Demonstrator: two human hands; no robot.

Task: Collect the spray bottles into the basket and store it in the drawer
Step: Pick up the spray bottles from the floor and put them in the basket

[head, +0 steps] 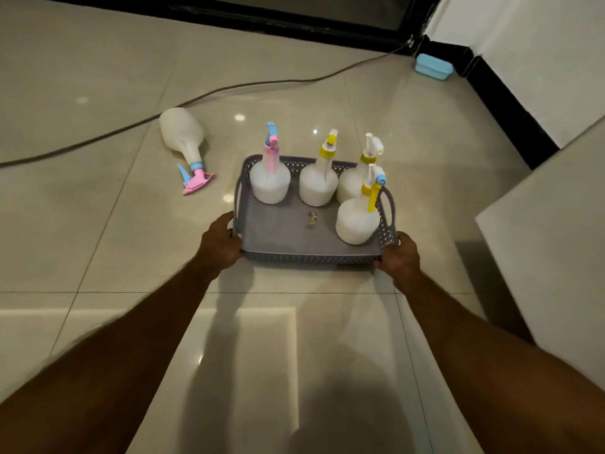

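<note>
Both hands have the grey basket (288, 231) by its near corners on the tiled floor (98, 250): the left hand (220, 245) curls round the near left corner, the right hand (400, 261) round the near right one. Four spray bottles stand upright inside, three along the far wall and one (357, 219) at the right side. A fifth bottle (183, 134) lies on its side on the floor, just left of the basket. I would fetch that one in first. When lifting, keep the basket level and rise slowly, since the tall bottles look ready to topple. No drawer is plainly visible from here.
</note>
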